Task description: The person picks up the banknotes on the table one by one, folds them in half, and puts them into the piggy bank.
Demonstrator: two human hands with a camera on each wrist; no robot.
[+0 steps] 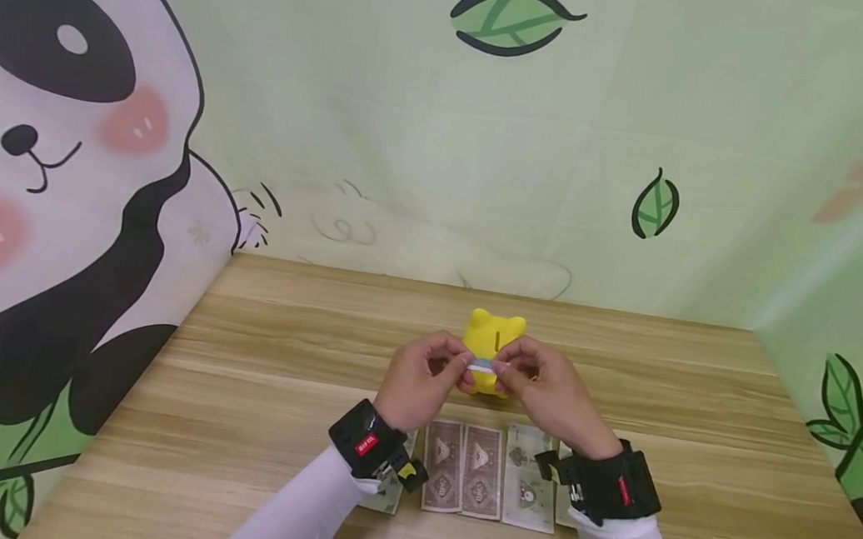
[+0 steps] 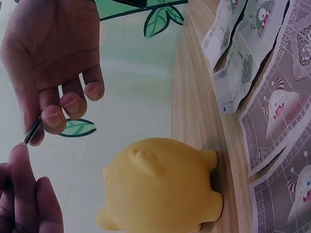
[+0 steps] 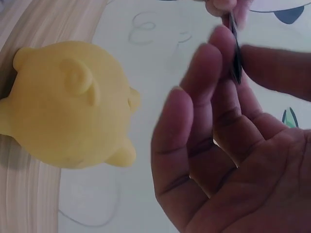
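Between the thumbs and fingertips of both hands is a small, narrow folded paper note point(image 1: 481, 366), grey-blue with a white edge. My left hand point(image 1: 418, 379) pinches its left end, and my right hand point(image 1: 552, 395) pinches the right end. Both wrist views show the folded note point(image 3: 236, 63) edge-on as a thin dark strip. Just beyond the hands stands a yellow piggy bank point(image 1: 483, 333) with a dark slot on top, partly covered by the fingers. Its rounded rear and curled tail show in the left wrist view, upright on the table.
Play banknotes lie in a row on the wooden table point(image 1: 260, 358) nearer me: two brown ones point(image 1: 443, 468) in the middle and pale green ones point(image 1: 529, 487) at the sides, partly under the wrists. A cloth printed with a panda and leaves point(image 1: 381, 132) rises behind the table.
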